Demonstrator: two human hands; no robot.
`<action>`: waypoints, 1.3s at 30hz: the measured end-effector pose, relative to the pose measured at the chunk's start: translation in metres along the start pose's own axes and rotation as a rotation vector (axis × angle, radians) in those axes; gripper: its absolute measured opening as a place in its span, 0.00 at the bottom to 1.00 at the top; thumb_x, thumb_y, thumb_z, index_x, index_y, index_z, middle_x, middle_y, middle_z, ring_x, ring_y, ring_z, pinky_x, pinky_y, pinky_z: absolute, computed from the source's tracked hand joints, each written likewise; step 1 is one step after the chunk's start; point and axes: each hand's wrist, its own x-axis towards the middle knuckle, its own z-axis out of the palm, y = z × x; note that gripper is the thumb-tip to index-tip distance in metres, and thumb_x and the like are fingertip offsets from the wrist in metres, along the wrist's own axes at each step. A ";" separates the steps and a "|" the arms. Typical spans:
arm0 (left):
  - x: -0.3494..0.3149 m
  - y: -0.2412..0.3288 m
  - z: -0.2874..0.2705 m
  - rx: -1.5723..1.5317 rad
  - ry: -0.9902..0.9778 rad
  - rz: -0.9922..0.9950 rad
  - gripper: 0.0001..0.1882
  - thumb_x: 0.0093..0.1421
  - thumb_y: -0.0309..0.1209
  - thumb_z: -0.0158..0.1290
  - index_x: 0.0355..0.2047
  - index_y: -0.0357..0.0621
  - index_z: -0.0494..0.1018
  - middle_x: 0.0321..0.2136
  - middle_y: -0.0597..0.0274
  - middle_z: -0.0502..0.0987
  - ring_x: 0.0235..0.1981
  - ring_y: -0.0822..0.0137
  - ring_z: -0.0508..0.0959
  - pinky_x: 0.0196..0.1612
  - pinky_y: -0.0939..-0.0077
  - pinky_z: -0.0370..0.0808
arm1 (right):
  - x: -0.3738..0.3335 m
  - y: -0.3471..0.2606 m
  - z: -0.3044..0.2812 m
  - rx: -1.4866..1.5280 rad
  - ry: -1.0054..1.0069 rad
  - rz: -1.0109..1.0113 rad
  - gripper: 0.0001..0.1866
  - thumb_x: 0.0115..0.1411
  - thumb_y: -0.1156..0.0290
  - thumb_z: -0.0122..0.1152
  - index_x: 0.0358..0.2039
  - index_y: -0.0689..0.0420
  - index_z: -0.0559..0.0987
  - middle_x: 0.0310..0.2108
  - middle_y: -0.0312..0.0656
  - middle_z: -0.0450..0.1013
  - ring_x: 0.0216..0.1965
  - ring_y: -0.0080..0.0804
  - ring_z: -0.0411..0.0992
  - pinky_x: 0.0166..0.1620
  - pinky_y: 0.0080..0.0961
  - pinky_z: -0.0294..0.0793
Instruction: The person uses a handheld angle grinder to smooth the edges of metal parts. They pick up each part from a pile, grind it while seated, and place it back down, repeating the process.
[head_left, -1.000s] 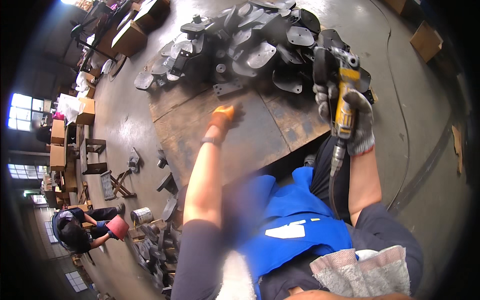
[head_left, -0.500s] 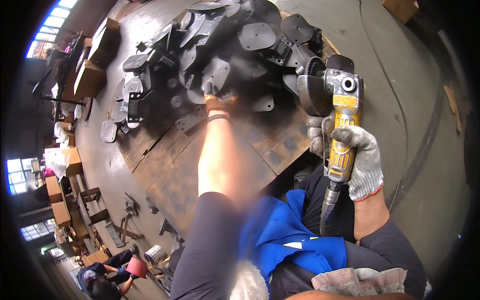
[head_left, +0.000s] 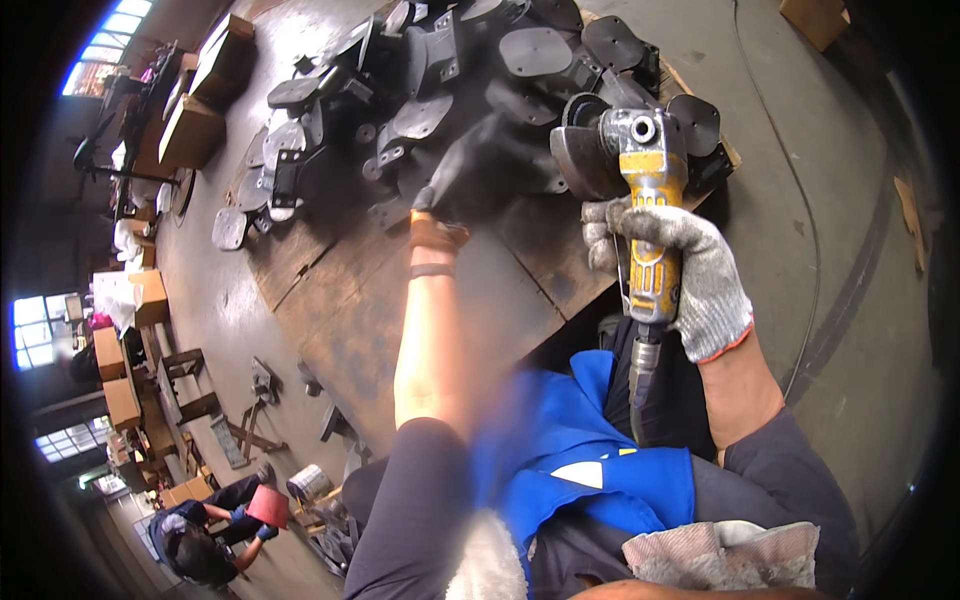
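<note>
My right hand (head_left: 690,265), in a whitish knit glove, is wrapped round the yellow body of an angle grinder (head_left: 652,240). The grinder stands head up, its disc and guard (head_left: 585,160) toward the left and a hose fitting at its lower end. My left hand (head_left: 438,228), in a brown and orange glove with a dark thumb, grips the near edge of a dark metal plate part (head_left: 465,155). That part is tilted and partly blurred, in front of a heap of similar grey brackets (head_left: 535,52) with rounded plates. My left fingers are mostly hidden beneath the part.
The heap lies on a worn wooden board (head_left: 370,320). A cable (head_left: 790,170) runs along the floor at the right. Cardboard boxes (head_left: 192,130) line the left side. At the lower left a person (head_left: 195,540) holds a red container (head_left: 267,506).
The plate part in my left hand has turned from face-on to nearly edge-on. My right hand has moved left with the grinder, toward the part. The heap appears slightly higher in view.
</note>
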 end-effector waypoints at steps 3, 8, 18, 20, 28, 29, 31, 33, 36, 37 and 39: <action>-0.037 -0.016 -0.042 0.097 0.045 0.010 0.26 0.63 0.37 0.55 0.59 0.39 0.69 0.55 0.51 0.75 0.53 0.52 0.76 0.60 0.54 0.72 | 0.001 0.005 0.004 0.005 -0.041 -0.011 0.19 0.64 0.70 0.55 0.49 0.72 0.75 0.40 0.51 0.78 0.36 0.35 0.80 0.33 0.24 0.83; -0.108 0.021 -0.123 0.309 0.199 0.011 0.26 0.59 0.38 0.62 0.55 0.38 0.73 0.50 0.47 0.77 0.50 0.46 0.78 0.51 0.45 0.78 | -0.008 0.012 0.026 -0.016 -0.066 0.097 0.13 0.63 0.72 0.57 0.43 0.69 0.77 0.35 0.46 0.78 0.34 0.34 0.78 0.39 0.27 0.82; -0.219 0.082 -0.360 0.450 0.281 -0.031 0.29 0.66 0.56 0.47 0.58 0.51 0.71 0.52 0.62 0.78 0.53 0.55 0.77 0.55 0.44 0.74 | 0.000 0.041 0.033 -0.232 -0.168 0.196 0.11 0.60 0.69 0.67 0.38 0.63 0.78 0.27 0.38 0.76 0.27 0.23 0.77 0.34 0.16 0.79; -0.225 0.057 -0.272 0.527 0.676 -0.022 0.31 0.65 0.59 0.45 0.57 0.51 0.72 0.50 0.61 0.79 0.52 0.54 0.77 0.57 0.51 0.74 | 0.006 0.051 0.020 -0.342 -0.081 0.225 0.11 0.59 0.69 0.68 0.37 0.61 0.78 0.27 0.37 0.76 0.25 0.21 0.76 0.30 0.14 0.78; -0.190 0.034 -0.250 1.231 1.238 0.284 0.22 0.63 0.46 0.49 0.41 0.38 0.79 0.42 0.44 0.82 0.45 0.47 0.81 0.47 0.57 0.76 | 0.043 0.164 -0.028 -0.890 -0.026 0.512 0.19 0.50 0.61 0.72 0.36 0.61 0.79 0.24 0.39 0.74 0.22 0.24 0.72 0.20 0.21 0.68; -0.193 0.026 -0.242 1.242 1.233 0.353 0.21 0.61 0.45 0.51 0.39 0.39 0.80 0.40 0.43 0.82 0.43 0.46 0.82 0.45 0.56 0.77 | 0.046 0.177 -0.034 -0.918 0.013 0.578 0.17 0.50 0.63 0.72 0.35 0.61 0.78 0.23 0.40 0.73 0.20 0.25 0.71 0.19 0.21 0.67; -0.197 0.025 -0.234 1.284 1.245 0.419 0.18 0.59 0.44 0.54 0.37 0.40 0.80 0.37 0.44 0.82 0.40 0.44 0.82 0.43 0.54 0.78 | 0.043 0.206 -0.043 -0.865 0.093 0.685 0.14 0.51 0.68 0.71 0.33 0.61 0.76 0.22 0.40 0.72 0.18 0.26 0.69 0.18 0.21 0.65; -0.198 0.026 -0.232 1.380 1.231 0.396 0.17 0.59 0.43 0.55 0.35 0.41 0.79 0.35 0.44 0.82 0.39 0.43 0.82 0.41 0.53 0.78 | 0.051 0.221 -0.055 -0.898 0.075 0.730 0.13 0.51 0.69 0.70 0.33 0.61 0.76 0.21 0.40 0.71 0.18 0.27 0.69 0.18 0.22 0.64; -0.193 0.035 -0.258 1.473 1.317 0.397 0.20 0.59 0.48 0.54 0.34 0.42 0.80 0.35 0.43 0.82 0.41 0.42 0.81 0.44 0.53 0.78 | 0.053 0.236 -0.068 -0.949 0.031 0.832 0.12 0.53 0.69 0.68 0.34 0.60 0.76 0.21 0.40 0.72 0.18 0.28 0.70 0.20 0.23 0.67; -0.199 0.043 -0.262 1.457 1.248 0.384 0.24 0.60 0.53 0.52 0.36 0.43 0.81 0.37 0.44 0.82 0.42 0.42 0.81 0.45 0.54 0.77 | 0.055 0.233 -0.060 -0.981 0.014 0.862 0.12 0.55 0.68 0.68 0.34 0.60 0.76 0.20 0.41 0.73 0.18 0.28 0.71 0.21 0.22 0.69; -0.203 0.052 -0.273 1.459 1.141 0.423 0.30 0.61 0.59 0.50 0.37 0.42 0.82 0.37 0.45 0.82 0.43 0.41 0.80 0.45 0.54 0.76 | 0.059 0.232 -0.060 -0.955 -0.004 0.906 0.12 0.56 0.67 0.67 0.33 0.60 0.75 0.20 0.43 0.74 0.18 0.29 0.72 0.22 0.22 0.72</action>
